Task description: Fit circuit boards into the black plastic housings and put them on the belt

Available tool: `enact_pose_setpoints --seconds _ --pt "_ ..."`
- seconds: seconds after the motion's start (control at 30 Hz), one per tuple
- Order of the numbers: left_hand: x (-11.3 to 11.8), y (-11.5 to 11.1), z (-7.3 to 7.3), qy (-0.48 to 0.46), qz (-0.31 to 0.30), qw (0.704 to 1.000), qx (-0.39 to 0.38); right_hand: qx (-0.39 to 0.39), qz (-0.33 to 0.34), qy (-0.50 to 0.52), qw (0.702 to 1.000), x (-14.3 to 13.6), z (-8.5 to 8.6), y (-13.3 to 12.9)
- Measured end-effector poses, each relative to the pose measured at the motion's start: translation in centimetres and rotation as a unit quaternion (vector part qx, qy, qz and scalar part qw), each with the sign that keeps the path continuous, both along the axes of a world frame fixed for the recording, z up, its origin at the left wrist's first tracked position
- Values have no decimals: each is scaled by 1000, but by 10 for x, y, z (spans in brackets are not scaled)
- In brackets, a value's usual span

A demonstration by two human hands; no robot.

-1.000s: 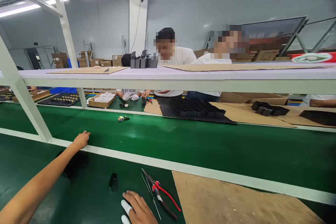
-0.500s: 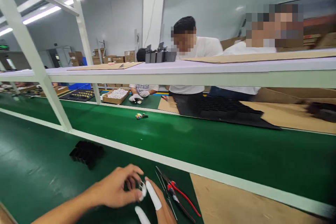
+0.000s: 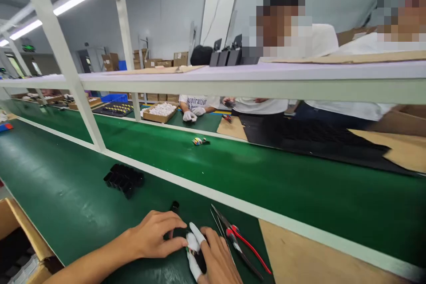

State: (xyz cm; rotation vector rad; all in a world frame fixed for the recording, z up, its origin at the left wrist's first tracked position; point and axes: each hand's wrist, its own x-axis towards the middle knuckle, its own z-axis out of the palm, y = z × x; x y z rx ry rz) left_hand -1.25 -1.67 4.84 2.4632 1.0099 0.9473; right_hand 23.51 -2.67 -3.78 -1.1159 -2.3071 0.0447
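Note:
My right hand (image 3: pixel 218 257) wears white finger covers and is closed on a small white part (image 3: pixel 193 243) with a dark piece and a bit of coloured wire below it. Its exact kind is too small to tell. My left hand (image 3: pixel 158 235) is bare, thumb and index finger apart, with the fingertips right by the white part's left side. Beyond the left fingers stands a small black housing (image 3: pixel 175 206). Red-and-black long-nose pliers (image 3: pixel 234 235) and thin metal tweezers (image 3: pixel 219 226) lie right of my right hand.
A cluster of black housings (image 3: pixel 123 179) sits on the green bench at left. Past a white rail (image 3: pixel 186 182), a small wired part (image 3: pixel 200 141) lies on the green belt. An open carton (image 3: pixel 23 230) is at lower left, cardboard (image 3: pixel 299 257) at right. Co-workers stand opposite, under a shelf (image 3: pixel 233 84).
The view has swung left. My hands are now around the white part, which the right hand holds; before, the left fingers had a white piece. The small black housing has come into view.

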Motion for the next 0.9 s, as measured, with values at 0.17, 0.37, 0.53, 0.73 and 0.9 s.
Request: enact_pose_setpoints --seconds 0.17,0.37,0.53,0.73,0.9 --pt "-4 -7 -33 89 40 994 42 -18 -31 -6 999 -7 18 -5" --pt "-2 -7 -57 143 53 986 64 -17 -14 -40 999 -11 33 -10" --pt "0 -6 -60 129 61 988 66 -19 13 -20 1000 -15 42 -7" --pt "1 -5 -60 100 78 989 79 -23 5 -8 1000 -11 37 -4" --pt "-3 -5 -57 74 71 991 88 -61 3 -62 996 -6 41 -8"
